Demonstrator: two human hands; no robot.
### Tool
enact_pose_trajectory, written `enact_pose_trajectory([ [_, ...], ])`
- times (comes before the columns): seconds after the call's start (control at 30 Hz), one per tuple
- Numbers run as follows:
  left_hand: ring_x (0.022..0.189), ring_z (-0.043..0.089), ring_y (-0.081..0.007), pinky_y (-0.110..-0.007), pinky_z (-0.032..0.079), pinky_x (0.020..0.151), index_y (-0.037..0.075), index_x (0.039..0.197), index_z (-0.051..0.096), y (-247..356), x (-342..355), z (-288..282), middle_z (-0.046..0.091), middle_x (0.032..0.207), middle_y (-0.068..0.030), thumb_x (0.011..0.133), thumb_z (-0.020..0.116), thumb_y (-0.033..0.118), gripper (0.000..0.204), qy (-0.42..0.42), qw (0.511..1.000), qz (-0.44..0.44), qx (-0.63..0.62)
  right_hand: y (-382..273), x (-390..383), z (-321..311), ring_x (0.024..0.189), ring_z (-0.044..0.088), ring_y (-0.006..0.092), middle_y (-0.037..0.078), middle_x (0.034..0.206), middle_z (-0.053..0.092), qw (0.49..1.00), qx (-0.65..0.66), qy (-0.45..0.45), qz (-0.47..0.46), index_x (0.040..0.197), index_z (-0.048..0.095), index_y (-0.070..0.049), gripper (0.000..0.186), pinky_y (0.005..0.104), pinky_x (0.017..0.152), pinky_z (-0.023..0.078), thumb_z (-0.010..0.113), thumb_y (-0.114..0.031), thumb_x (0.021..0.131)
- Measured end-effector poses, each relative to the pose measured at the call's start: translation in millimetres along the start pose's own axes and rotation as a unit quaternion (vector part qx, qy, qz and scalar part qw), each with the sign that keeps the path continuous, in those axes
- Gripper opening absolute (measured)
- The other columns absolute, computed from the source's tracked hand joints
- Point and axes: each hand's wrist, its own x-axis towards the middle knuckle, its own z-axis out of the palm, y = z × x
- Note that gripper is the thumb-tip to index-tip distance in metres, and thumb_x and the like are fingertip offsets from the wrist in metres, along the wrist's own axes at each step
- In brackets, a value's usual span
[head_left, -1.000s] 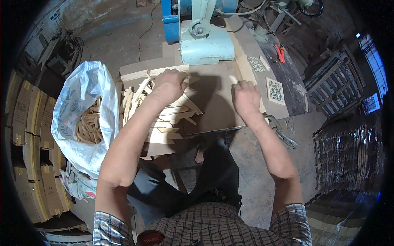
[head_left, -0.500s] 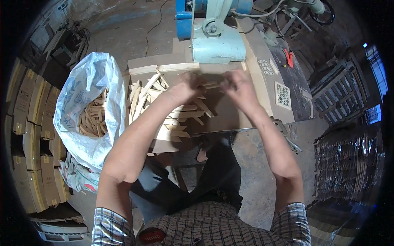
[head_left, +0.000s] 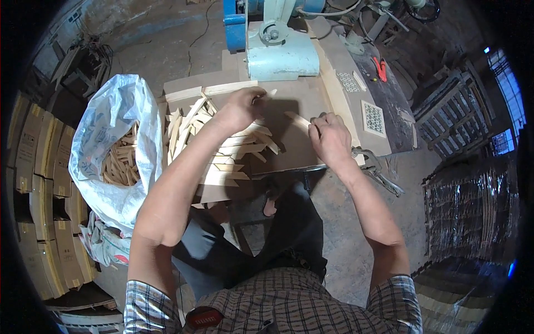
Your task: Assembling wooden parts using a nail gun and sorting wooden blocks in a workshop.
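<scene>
My left hand (head_left: 243,108) is closed over the far right side of a pile of pale wooden strips (head_left: 225,150). A short wooden piece (head_left: 272,93) pokes out beyond its fingers, seemingly gripped by them. My right hand (head_left: 332,139) is closed on one end of a thin wooden strip (head_left: 296,118), which points away to the upper left over the brown board (head_left: 289,150). Many of the piled strips have slanted ends. My left forearm covers part of the heap.
A white woven sack (head_left: 83,167) of wooden pieces (head_left: 119,161) stands left. Beyond the board is a pale green machine (head_left: 283,58). To the right lie lattice panels (head_left: 372,118), red-handled pliers (head_left: 380,69) and a metal clamp (head_left: 370,164). Cartons (head_left: 41,206) are stacked far left.
My hands have drawn apart. The right came nearer to me with a strip now showing in it; the left shifted slightly left and away. The whole view also shifted a little.
</scene>
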Motion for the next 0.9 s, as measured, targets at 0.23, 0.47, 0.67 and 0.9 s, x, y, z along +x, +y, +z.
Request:
enact_pose_trajectory([
  [0.23,0.106,0.068,-0.0418,-0.046,0.054,0.093,0.0,0.117,0.066,1.3,0.9,5.2,0.07,0.109,-0.0253,0.095,0.064,0.018,0.028,-0.017,0.997,0.028,0.064,7.3,-4.0,-1.4,0.099,0.065,0.0317,0.014,0.103,0.067,0.996,-0.07,-0.057,-0.014,0.101,0.073,-0.007,0.017,0.0442,0.085,0.051,0.069,-0.019,0.09],
  [0.47,0.103,0.068,-0.0416,-0.048,0.055,0.091,0.005,0.115,0.07,4.7,-1.4,5.0,0.07,0.105,-0.025,0.094,0.065,0.022,0.028,-0.018,0.997,0.055,0.059,14.6,-2.9,3.6,0.093,0.066,0.0289,0.01,0.093,0.068,0.989,-0.144,0.029,-0.024,0.097,0.071,-0.01,0.013,0.0463,0.081,0.048,0.065,-0.019,0.091],
  [0.67,0.102,0.068,-0.0403,-0.049,0.055,0.09,0.008,0.114,0.072,1.4,0.0,8.2,0.069,0.106,-0.0241,0.094,0.065,0.025,0.027,0.015,0.996,0.059,0.069,21.6,6.8,-1.0,0.086,0.068,0.033,0.013,0.093,0.07,0.997,-0.065,-0.036,-0.011,0.1,0.07,-0.01,0.014,0.0454,0.082,0.051,0.064,-0.018,0.091],
  [0.9,0.103,0.068,-0.0405,-0.048,0.055,0.09,0.009,0.117,0.069,7.0,-0.1,1.1,0.07,0.107,-0.0231,0.095,0.062,0.034,0.034,-0.029,0.992,0.023,0.122,26.4,22.6,-4.7,0.089,0.07,0.0405,0.019,0.097,0.07,0.992,-0.005,-0.088,0.086,0.101,0.068,-0.006,0.016,0.0508,0.083,0.054,0.061,-0.014,0.09],
])
